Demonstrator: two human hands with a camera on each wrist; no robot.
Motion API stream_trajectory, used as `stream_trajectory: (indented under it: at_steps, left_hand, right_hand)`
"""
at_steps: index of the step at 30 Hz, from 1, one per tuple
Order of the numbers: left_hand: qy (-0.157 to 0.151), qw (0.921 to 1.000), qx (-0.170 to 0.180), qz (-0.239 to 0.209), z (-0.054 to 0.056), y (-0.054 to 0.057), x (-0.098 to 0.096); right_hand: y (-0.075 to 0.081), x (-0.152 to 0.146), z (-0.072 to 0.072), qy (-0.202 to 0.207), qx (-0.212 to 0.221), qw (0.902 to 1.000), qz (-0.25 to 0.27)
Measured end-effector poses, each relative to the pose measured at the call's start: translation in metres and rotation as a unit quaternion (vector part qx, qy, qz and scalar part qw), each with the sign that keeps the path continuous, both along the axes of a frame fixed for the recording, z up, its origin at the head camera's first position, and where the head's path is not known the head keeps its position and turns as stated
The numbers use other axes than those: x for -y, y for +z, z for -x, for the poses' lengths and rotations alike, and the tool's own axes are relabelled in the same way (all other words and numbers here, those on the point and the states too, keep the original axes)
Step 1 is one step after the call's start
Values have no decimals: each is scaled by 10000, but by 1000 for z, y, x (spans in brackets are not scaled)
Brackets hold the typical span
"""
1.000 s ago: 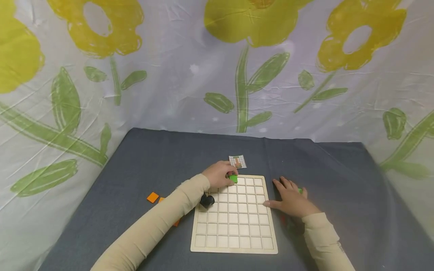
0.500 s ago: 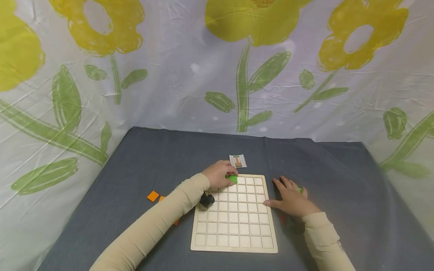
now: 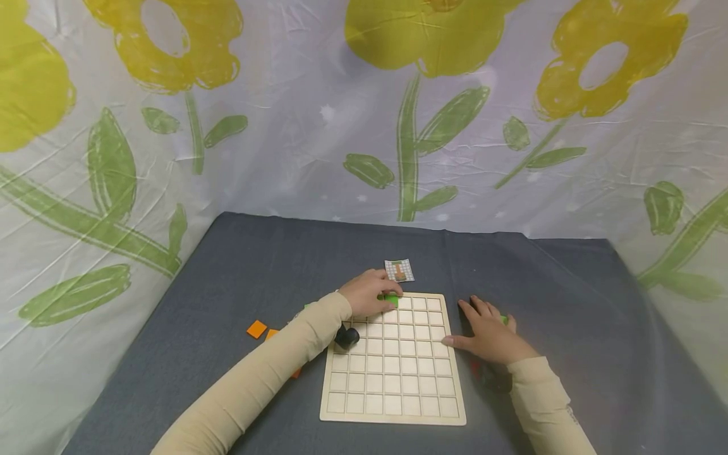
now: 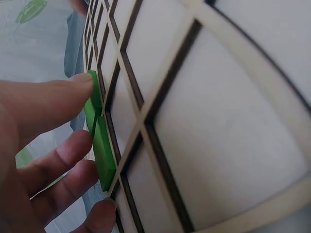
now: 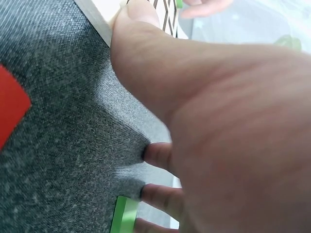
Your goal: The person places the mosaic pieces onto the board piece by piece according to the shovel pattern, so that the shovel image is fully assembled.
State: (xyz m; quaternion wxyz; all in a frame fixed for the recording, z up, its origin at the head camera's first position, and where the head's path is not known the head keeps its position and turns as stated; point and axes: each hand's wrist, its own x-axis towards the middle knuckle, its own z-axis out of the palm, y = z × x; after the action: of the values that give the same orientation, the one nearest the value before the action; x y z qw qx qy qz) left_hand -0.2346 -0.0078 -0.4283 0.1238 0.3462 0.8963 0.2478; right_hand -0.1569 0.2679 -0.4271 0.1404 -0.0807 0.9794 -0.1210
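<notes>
A pale wooden grid board (image 3: 392,384) lies on the dark cloth. At its far edge my left hand (image 3: 364,294) pinches a green square tile (image 3: 392,300) between thumb and fingers. Up close in the left wrist view, two green tiles stand end to end along the outer row of cells: the thumb presses the upper tile (image 4: 95,97), and fingertips lie beside the lower tile (image 4: 103,158). My right hand (image 3: 488,333) is spread beside the board, its thumb on the board's right edge and fingertips on the cloth. Another green tile (image 5: 124,216) lies by those fingers.
A small printed card (image 3: 400,270) with a coloured grid pattern lies beyond the board. Orange tiles (image 3: 256,328) are scattered to the left, partly behind the left sleeve. Near the right hand lies a red piece (image 5: 11,107). A flower-printed curtain (image 3: 296,126) surrounds the table.
The left fingers have shifted slightly to the right over the green tile at the board's far edge. The right hand stays where it was.
</notes>
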Motion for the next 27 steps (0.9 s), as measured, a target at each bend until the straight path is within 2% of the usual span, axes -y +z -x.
stream_trajectory:
  at_steps: [6, 13, 18, 23, 27]
  left_hand:
    - [-12, 10000, -78, 1, -1, 0, 1]
    - [-56, 10000, 3, -10, -3, 3, 2]
    - [116, 9996, 154, 194, -4, 7, 8]
    - [409, 9983, 190, 376, -2, 12, 23]
    - [556, 9977, 145, 356, -1, 17, 46]
  right_hand:
    - [1, 0, 0, -5, -1, 10000, 56]
    - [2, 0, -1, 19, 18, 10000, 70]
    - [3, 2, -2, 28, 121, 9998, 135]
    - [0, 1, 0, 28, 62, 10000, 35]
    - [-1, -1, 1, 61, 14, 10000, -39]
